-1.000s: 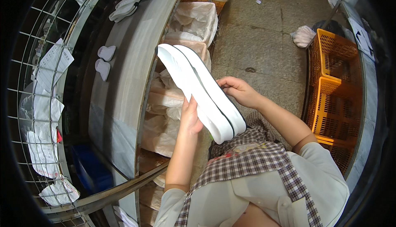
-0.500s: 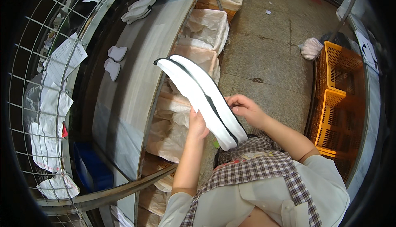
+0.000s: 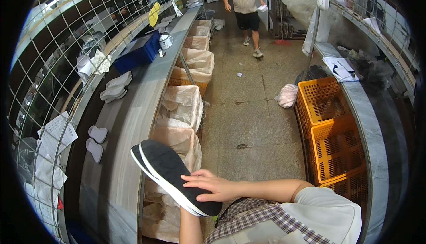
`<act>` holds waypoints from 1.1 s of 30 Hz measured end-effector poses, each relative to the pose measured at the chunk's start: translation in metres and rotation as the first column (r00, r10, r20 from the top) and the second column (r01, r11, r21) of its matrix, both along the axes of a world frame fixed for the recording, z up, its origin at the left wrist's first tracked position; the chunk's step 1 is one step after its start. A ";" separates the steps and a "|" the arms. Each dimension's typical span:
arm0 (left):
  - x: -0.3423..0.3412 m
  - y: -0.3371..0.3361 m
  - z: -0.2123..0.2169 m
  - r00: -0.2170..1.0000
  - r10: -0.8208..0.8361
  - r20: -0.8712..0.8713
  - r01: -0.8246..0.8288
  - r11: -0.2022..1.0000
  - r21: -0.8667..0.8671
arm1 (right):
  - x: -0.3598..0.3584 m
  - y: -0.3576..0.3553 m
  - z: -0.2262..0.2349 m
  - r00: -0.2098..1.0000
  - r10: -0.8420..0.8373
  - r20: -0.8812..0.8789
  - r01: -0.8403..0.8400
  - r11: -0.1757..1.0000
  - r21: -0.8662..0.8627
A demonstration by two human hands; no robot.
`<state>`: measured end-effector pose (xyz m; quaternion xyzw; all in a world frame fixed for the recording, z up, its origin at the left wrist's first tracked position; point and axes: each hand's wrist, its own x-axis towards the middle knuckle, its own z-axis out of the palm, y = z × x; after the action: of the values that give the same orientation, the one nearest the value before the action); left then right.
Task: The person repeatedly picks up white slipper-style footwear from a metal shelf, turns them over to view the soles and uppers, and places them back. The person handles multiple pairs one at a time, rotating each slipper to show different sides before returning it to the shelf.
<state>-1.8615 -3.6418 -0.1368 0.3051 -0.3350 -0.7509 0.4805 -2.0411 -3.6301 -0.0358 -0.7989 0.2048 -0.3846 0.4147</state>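
Observation:
A pair of shoe soles, black-faced with thick white edges, is held up in front of me, tilted over the lined baskets. My right hand lies across the black face near its lower end, fingers stretched and apart. From below, my left forearm reaches up under the soles. That hand's fingers are hidden behind them, on the side where the pair is supported. On the bench to the left lie two pale soles side by side, with a small stack of similar soles farther back.
The long bench runs along my left, with a blue bin and white mug on it. Lined baskets stand below. Orange crates and a bag stand right. A person walks in the aisle.
The view has lifted, bringing the far aisle and a walking person into sight. The soles have turned from their white edges to the black face, and my right hand has moved onto it.

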 end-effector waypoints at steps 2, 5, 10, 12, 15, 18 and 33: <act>0.005 0.010 -0.009 0.995 0.001 0.102 0.011 0.993 -0.115 | 0.005 -0.008 0.007 1.000 -0.022 0.015 0.023 0.998 -0.059; 0.006 0.004 -0.022 0.961 0.131 -0.244 -0.147 0.988 -0.051 | 0.018 -0.013 0.015 0.988 0.009 0.157 -0.008 1.000 -0.008; 0.017 -0.018 0.004 0.582 0.025 -0.813 -0.094 0.995 -0.037 | 0.046 -0.006 0.031 0.990 -0.034 0.140 0.062 0.977 -0.206; 0.041 -0.019 0.036 0.667 0.014 -0.745 -0.064 0.997 -0.038 | 0.054 -0.003 0.032 0.981 -0.076 0.176 0.102 0.984 -0.143; 0.062 -0.014 0.076 0.587 0.088 -0.805 -0.113 0.993 0.027 | 0.067 0.005 0.026 0.967 -0.134 0.217 0.135 0.991 0.008; 0.082 -0.012 0.098 0.581 0.089 -0.809 -0.176 0.984 -0.018 | 0.093 0.010 0.016 0.948 -0.185 0.260 0.184 0.982 0.029; 0.239 0.034 0.056 0.789 0.365 -0.494 -0.459 0.885 -0.079 | 0.235 -0.001 0.017 0.928 0.128 0.350 -0.318 0.761 0.566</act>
<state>-1.6222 -3.6081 -0.0812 0.1335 -0.2066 -0.6414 0.7267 -1.8065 -3.6313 -0.0192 -0.5741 0.1577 -0.3571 0.7197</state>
